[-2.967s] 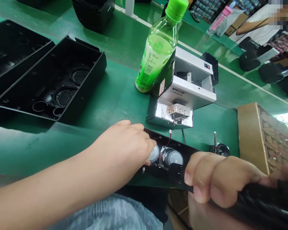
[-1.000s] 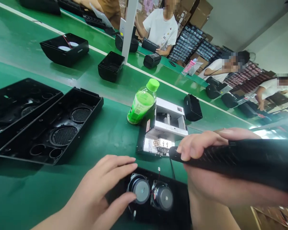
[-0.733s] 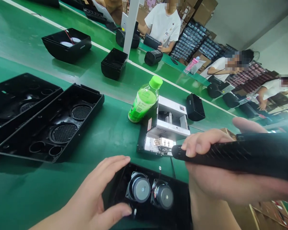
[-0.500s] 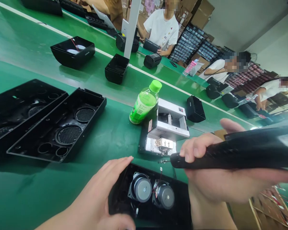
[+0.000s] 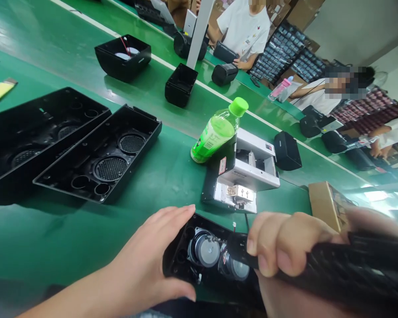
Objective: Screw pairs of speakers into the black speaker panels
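on green surface (image 5: 172,181): both speaker drivers (image 5: 208,251) set in black casing (image 5: 178,260), leads (image 5: 234,226) loose, fastening unclear; spread left grip (image 5: 142,251) around casing end, hold unclear; closed right grip (image 5: 292,247) around black tool (image 5: 240,246).

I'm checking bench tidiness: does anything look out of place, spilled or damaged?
One thing: the capped drink bottle stands close beside the screw feeder, where a leak could perhaps reach that machine, so it seems misplaced. No spill or damage shows.

Head cam, close abv bench (image 5: 172,170), facing fwd + down, tilted.
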A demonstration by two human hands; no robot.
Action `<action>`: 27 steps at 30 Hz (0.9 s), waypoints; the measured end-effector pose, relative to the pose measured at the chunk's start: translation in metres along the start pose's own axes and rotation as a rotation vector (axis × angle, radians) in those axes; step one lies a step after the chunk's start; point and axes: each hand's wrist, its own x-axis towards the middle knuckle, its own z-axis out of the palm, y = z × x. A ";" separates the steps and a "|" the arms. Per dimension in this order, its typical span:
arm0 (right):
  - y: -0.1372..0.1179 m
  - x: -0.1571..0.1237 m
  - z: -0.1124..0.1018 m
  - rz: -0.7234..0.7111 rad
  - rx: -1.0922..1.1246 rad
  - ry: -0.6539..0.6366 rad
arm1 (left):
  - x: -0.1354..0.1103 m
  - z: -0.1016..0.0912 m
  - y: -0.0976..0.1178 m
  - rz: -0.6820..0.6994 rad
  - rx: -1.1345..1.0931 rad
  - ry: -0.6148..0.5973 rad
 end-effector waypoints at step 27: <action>0.023 0.019 0.021 0.122 0.015 -0.093 | 0.008 -0.003 0.000 0.085 -0.011 -0.002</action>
